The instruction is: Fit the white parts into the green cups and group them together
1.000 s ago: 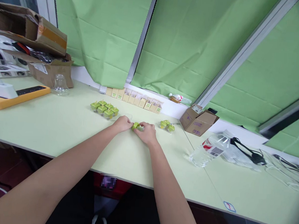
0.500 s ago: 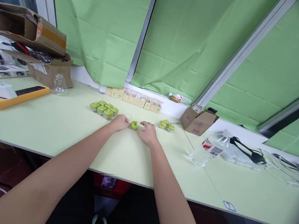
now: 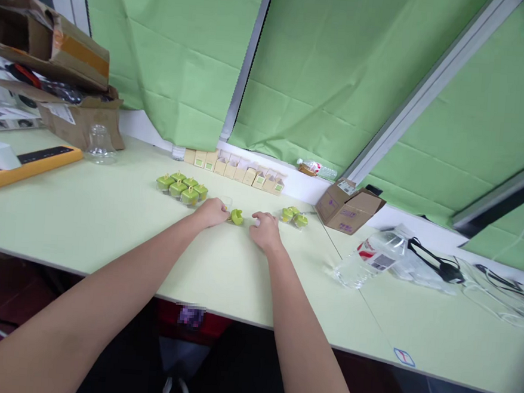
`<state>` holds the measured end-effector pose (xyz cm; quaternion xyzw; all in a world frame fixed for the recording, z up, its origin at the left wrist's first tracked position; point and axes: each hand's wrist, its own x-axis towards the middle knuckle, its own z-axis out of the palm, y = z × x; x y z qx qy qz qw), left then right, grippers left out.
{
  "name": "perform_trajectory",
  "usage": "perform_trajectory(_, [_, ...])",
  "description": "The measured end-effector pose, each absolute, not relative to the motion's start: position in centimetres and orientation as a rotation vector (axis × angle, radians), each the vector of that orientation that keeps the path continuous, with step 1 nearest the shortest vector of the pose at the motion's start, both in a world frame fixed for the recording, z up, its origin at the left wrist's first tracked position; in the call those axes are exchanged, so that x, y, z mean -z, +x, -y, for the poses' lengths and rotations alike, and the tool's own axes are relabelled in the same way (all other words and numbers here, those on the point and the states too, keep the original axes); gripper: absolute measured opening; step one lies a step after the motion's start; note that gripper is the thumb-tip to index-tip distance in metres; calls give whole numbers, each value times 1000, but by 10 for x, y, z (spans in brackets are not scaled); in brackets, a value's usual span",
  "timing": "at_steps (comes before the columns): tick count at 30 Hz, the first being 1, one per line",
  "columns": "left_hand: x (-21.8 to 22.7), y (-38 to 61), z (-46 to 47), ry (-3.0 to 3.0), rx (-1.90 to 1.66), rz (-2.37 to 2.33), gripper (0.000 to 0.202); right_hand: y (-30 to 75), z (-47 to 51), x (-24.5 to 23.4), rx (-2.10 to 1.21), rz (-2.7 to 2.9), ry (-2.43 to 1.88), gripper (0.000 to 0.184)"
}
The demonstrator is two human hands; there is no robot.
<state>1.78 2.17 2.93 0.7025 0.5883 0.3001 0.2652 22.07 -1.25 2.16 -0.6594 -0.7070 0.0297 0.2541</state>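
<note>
My left hand (image 3: 213,213) is closed at the middle of the table, its fingertips pinching a small green popsicle mould lid (image 3: 237,217). The lid lies tipped on its side, hollow face to the right. Just behind those fingers a clear plastic cup (image 3: 227,202) shows in part. To the right of the lid and apart from it, my right hand (image 3: 266,230) has its thumb and curled fingers spread; a pale spot at the thumb is too small to make out. Several green-lidded clear moulds (image 3: 182,188) stand in rows at the left, and a smaller group of moulds (image 3: 294,216) sits beyond my right hand.
Small cardboard boxes (image 3: 240,171) line the back wall. An opened carton (image 3: 348,207) stands at the back right, with a large water bottle (image 3: 373,257) and cables (image 3: 497,291) further right. A clear jar (image 3: 100,145), an orange power strip (image 3: 35,165) and stacked cardboard boxes (image 3: 77,109) occupy the left.
My right hand has drawn away to the right from the green lid, widening the gap. My left hand stays with the lid. The view has shifted slightly.
</note>
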Motion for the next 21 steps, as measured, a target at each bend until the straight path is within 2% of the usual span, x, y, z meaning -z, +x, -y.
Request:
perform_trajectory(6, [-26,18,-27,1986,-857,-1573,30,223,11,-18,-66,1937,-1783,44])
perform_trajectory(21, [-34,18,-18,1899,-697,-1603,33,226,11,-16,-126,1896,-1754,48])
